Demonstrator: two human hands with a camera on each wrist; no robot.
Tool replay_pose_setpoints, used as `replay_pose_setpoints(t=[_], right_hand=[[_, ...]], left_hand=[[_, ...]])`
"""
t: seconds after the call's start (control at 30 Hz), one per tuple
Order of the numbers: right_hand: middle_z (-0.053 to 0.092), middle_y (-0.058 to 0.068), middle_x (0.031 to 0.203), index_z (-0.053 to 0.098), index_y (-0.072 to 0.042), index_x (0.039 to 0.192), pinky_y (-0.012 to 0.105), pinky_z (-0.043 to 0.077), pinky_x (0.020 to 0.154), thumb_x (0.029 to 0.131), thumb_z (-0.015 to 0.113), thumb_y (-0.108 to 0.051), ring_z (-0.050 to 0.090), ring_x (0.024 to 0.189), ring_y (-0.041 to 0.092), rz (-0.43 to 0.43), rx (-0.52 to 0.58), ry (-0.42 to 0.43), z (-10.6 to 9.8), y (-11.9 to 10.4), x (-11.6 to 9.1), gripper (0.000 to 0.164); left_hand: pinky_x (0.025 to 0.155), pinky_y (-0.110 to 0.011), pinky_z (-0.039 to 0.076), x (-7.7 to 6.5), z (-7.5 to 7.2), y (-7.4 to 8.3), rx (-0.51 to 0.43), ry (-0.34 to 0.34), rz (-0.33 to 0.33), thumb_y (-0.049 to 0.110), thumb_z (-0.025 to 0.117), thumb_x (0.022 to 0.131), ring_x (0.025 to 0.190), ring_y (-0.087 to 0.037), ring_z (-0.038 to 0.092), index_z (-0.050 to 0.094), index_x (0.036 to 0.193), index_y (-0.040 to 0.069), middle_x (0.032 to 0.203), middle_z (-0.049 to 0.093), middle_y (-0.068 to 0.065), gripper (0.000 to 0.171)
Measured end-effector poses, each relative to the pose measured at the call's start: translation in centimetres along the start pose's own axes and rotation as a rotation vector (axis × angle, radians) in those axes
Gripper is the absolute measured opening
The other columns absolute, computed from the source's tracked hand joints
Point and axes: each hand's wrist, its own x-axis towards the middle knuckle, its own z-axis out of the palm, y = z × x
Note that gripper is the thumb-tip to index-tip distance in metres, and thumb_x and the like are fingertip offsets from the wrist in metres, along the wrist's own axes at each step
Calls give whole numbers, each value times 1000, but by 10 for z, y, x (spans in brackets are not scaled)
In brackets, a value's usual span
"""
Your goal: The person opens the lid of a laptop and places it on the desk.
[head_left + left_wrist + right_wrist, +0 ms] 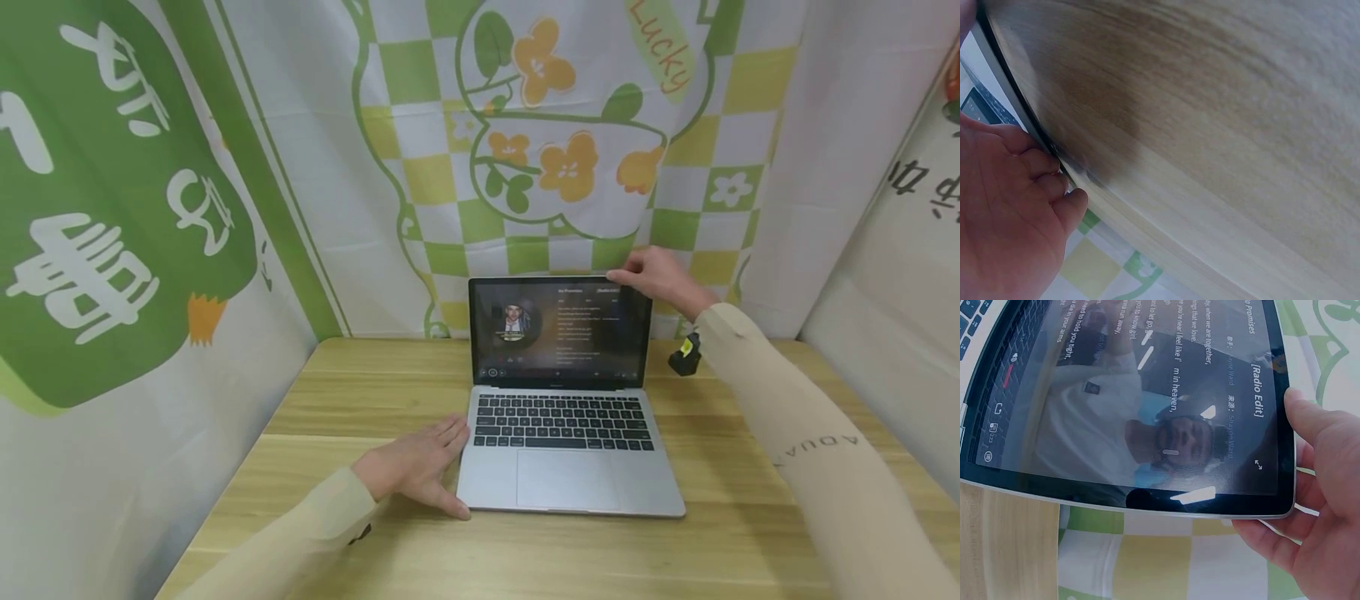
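A silver laptop (491,479) stands unfolded on the wooden table, its dark screen (558,333) raised and lit with a music player page and lyrics. My right hand (660,279) grips the top right corner of the screen; in the right wrist view the thumb (1310,415) lies on the front bezel and the fingers go behind the lid. My left hand (420,467) rests at the left edge of the laptop base, fingers along the side and thumb near the front corner. In the left wrist view my left hand (1010,206) touches that edge.
The wooden table (360,375) reaches back to a hanging cloth (420,183) with green checks and flowers. A small black object with a yellow mark (685,354) is behind the right forearm, right of the laptop. Printed cloths (112,208) hang at both sides.
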Motion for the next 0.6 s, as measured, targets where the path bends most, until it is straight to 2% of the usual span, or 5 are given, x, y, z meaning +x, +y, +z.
replay_pose_setpoints(t=[0.23,0.6], right_hand=[[54,2,64,62,-7,73,30,36,53,92,66,-41,46,60,20,-2,11,60,3,7,0,39],[48,0,57,64,-5,74,30,39,49,91,67,-44,47,54,19,92,99,113,12,18,1,43]], left_hand=[[124,-41,21,0,-1,1,3,2,8,88,51,72,153,-32,14,19,155,0,164,13,-19,125],[124,-41,21,-2,-1,1,0,-9,1,88,50,72,153,-32,13,18,156,1,164,11,-19,125]])
